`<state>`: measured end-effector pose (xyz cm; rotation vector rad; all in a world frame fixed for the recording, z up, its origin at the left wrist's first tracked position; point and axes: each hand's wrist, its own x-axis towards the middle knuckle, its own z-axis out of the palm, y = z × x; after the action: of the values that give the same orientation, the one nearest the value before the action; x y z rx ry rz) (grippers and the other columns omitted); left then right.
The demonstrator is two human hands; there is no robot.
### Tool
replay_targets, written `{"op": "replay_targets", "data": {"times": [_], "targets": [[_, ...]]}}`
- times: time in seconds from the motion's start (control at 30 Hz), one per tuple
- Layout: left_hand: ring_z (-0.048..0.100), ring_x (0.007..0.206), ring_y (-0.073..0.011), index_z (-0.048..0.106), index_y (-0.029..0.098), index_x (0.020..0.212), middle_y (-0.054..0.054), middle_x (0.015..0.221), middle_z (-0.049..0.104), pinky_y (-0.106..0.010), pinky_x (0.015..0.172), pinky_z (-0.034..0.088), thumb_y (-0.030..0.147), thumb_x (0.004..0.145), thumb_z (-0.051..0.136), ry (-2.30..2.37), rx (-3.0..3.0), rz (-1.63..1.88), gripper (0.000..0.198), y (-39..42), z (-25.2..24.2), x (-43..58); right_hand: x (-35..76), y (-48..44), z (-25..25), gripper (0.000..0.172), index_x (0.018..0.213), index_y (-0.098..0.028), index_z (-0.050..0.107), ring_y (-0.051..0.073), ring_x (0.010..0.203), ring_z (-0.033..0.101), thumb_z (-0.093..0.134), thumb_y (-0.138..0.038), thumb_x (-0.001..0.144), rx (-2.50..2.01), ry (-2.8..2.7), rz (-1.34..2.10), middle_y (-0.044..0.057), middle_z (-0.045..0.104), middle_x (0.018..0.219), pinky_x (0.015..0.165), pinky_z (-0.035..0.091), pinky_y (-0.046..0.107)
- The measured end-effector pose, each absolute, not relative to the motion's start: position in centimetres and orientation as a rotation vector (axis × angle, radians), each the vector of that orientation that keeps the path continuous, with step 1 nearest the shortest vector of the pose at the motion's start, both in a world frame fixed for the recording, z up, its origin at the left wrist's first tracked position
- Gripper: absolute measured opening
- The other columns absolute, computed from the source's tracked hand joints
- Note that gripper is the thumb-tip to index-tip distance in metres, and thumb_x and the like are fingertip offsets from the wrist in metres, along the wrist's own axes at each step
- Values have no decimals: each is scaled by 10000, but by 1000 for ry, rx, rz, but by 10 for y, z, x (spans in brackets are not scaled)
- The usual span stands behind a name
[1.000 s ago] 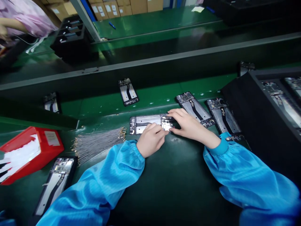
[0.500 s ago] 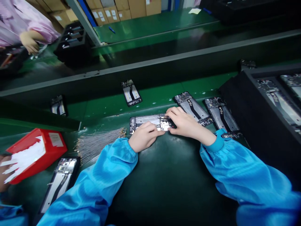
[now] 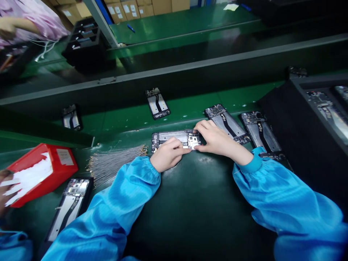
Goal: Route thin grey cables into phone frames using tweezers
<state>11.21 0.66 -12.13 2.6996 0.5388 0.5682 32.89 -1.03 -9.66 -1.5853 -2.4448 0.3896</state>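
An opened smartphone [image 3: 174, 137] lies sideways on the green bench, its circuit board bare at the right end. My left hand [image 3: 168, 154] is closed on its lower edge, one finger stretched toward the board. Around the board end, my right hand [image 3: 214, 139] grips with thumb and fingers on opposite edges. My fingers hide parts of the phone. Left of it lies a bundle of thin grey cables [image 3: 115, 163] with gold-coloured ends. Two more opened phones, one nearer [image 3: 227, 123] and one farther right [image 3: 261, 132], rest beside my right wrist and sleeve.
At left, another person's hand [image 3: 4, 188] is by a red box [image 3: 61, 165] of white strips, near another opened phone [image 3: 69, 206]. A black tray [image 3: 293, 119] of phones stands right. Two phones [image 3: 157, 103] [image 3: 71, 117] lie behind. Across the bench is a person in pink [image 3: 35, 18].
The view has shifted slightly, so the bench items appear a little to the right. Both hands stay on the phone, nearly unmoved. The far person's hand has moved up and left.
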Motion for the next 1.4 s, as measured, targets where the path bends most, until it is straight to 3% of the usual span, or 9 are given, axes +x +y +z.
{"op": "replay_targets", "data": {"times": [0.2, 0.4, 0.63, 1.0, 1.23, 1.4], "targets": [[433, 763, -147, 618, 185, 1025, -40, 775, 506, -259, 703, 428, 135, 860, 380, 534, 2708, 563, 295, 8, -120, 111, 329, -7, -93, 417, 990, -188, 464, 260, 945, 428, 628, -403, 673, -1594, -2490, 409, 83, 488, 1023, 695, 457, 358], [432, 761, -149, 619, 183, 1022, -40, 771, 504, -260, 698, 432, 138, 856, 386, 524, 2718, 561, 290, 7, -119, 111, 325, -10, -91, 348, 944, -202, 458, 265, 931, 436, 599, -365, 671, -1628, -2504, 327, 83, 494, 1003, 581, 434, 323], [436, 764, -149, 620, 176, 1010, -44, 777, 519, -268, 708, 436, 148, 863, 382, 513, 2724, 556, 281, 8, -121, 110, 322, -9, -90, 341, 937, -201, 455, 267, 935, 433, 592, -333, 654, -1638, -2494, 348, 83, 487, 1004, 631, 448, 350], [466, 768, -153, 605, 139, 937, -56, 785, 566, -283, 724, 440, 139, 849, 393, 543, 2637, 617, 230, 7, -118, 113, 316, -7, -94, 437, 961, -185, 463, 279, 929, 427, 617, -454, 651, -1663, -2479, 261, 100, 479, 986, 648, 457, 363], [503, 744, -143, 608, 165, 845, -41, 766, 585, -278, 705, 441, 174, 843, 409, 548, 2515, 591, 199, 8, -117, 113, 317, -1, -91, 448, 930, -207, 475, 276, 918, 439, 643, -492, 628, -1660, -2537, 281, 91, 481, 983, 530, 427, 309], [492, 734, -140, 614, 164, 832, -41, 756, 583, -270, 703, 432, 173, 844, 405, 531, 2545, 588, 209, 8, -115, 113, 305, 3, -79, 421, 935, -198, 485, 291, 906, 446, 652, -426, 623, -1739, -2619, 307, 109, 484, 997, 533, 422, 320]]}}
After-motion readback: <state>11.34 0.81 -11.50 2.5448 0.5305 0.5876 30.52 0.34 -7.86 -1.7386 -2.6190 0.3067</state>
